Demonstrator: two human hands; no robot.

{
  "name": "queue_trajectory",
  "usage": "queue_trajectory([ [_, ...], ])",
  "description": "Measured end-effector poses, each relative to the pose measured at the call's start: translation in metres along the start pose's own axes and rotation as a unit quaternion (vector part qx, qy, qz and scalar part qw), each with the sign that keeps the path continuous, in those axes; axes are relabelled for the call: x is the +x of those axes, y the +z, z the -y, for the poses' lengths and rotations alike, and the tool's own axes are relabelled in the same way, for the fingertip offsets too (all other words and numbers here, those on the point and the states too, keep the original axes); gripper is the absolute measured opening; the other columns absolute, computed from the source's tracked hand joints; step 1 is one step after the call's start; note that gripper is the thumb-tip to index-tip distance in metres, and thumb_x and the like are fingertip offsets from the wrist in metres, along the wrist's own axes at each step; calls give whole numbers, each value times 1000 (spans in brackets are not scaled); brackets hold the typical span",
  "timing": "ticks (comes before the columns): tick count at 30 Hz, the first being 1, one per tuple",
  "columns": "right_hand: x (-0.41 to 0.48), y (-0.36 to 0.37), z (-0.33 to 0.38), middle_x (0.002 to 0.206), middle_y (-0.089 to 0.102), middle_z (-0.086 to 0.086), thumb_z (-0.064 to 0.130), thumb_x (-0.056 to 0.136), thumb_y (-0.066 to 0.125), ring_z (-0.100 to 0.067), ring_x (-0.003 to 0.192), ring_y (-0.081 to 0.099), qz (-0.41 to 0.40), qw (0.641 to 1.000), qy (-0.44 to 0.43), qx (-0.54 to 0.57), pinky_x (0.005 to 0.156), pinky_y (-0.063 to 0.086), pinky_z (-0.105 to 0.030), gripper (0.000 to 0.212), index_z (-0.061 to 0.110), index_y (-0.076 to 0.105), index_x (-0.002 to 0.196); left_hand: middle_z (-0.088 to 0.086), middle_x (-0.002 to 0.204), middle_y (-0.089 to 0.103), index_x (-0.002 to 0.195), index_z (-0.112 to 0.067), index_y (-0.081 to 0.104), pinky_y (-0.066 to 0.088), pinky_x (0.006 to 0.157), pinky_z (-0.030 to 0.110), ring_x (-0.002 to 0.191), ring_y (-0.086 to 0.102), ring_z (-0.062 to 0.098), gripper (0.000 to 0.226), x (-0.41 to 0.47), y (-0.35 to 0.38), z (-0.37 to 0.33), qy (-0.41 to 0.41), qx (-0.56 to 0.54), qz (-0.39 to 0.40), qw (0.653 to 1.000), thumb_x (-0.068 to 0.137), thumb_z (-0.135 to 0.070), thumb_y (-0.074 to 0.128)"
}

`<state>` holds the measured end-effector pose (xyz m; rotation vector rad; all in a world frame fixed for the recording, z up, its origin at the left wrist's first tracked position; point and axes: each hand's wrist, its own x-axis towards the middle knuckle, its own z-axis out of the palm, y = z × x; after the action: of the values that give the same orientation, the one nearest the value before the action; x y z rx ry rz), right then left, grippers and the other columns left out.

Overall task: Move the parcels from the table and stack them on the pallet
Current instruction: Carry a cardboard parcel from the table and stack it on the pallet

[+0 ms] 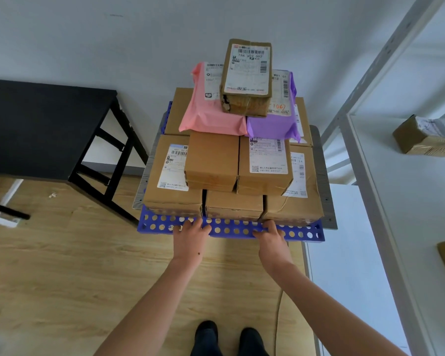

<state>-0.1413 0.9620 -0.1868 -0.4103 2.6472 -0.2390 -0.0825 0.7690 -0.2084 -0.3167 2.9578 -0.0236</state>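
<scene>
Three tiers of parcels rise on the blue perforated pallet (231,228). Three brown cartons line its near edge, the middle carton (233,203) lower than its neighbours. Two more cartons sit on them, the right one (263,167) labelled. Behind these lie a pink mailer (211,111) and a purple mailer (272,125) side by side, and a worn top box (247,78) rests across both. The rear cartons are largely hidden by the stack, so their number cannot be told, and the label print is too small to read.

The left hand (189,238) and right hand (272,238) both grip the pallet's near rim, well apart. The fingers (261,231) curl over the edge and their tips drop out of sight behind it.

The pallet rests on a grey board (324,170) that shows along its sides. The black worktop (36,129) stands to the left, bare on the visible part and cut off by the frame. Open wooden floor (62,265) lies between it and the person's dark shoes (229,337). At right a white shelf rack (365,140) stands close beside the board, holding a brown box (419,140) that is partly cropped.
</scene>
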Motion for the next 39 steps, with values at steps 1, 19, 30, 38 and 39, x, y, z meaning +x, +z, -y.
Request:
queue_trajectory([
  [1,4,-2,1,148,26,-8,-14,86,46,-33,127,38,-1,1000,1,0,104,45,-38,61,17,50,138,2,73,64,66,-19,68,52,55,43,61,62,29,45,5,0,1,0,1,-3,1000,31,4,86],
  [19,9,10,26,152,18,-7,2,85,60,-29,137,27,9,998,37,-45,109,37,-40,69,14,29,145,0,69,57,71,-20,67,52,60,46,60,57,27,42,22,5,20,3,8,-1,1000,41,-1,89],
  [30,-19,34,33,154,11,-5,-7,83,55,-27,144,15,-7,1000,23,14,103,46,-32,79,21,23,149,-1,83,68,71,-23,71,54,63,47,73,66,27,44,-5,-1,32,-8,0,41,999,37,-4,90],
  [38,-13,37,45,155,9,-2,-4,84,56,-24,145,13,-18,999,27,36,102,48,-30,79,26,23,150,3,72,65,67,-18,70,54,58,46,62,63,31,47,-1,6,46,2,0,-9,1000,29,5,86],
  [39,-11,35,45,155,9,-2,-5,84,56,-24,144,14,-19,999,28,34,100,49,-30,79,26,24,149,3,72,64,69,-18,70,54,58,47,62,63,31,48,2,7,46,4,-1,-11,1000,31,6,86],
])
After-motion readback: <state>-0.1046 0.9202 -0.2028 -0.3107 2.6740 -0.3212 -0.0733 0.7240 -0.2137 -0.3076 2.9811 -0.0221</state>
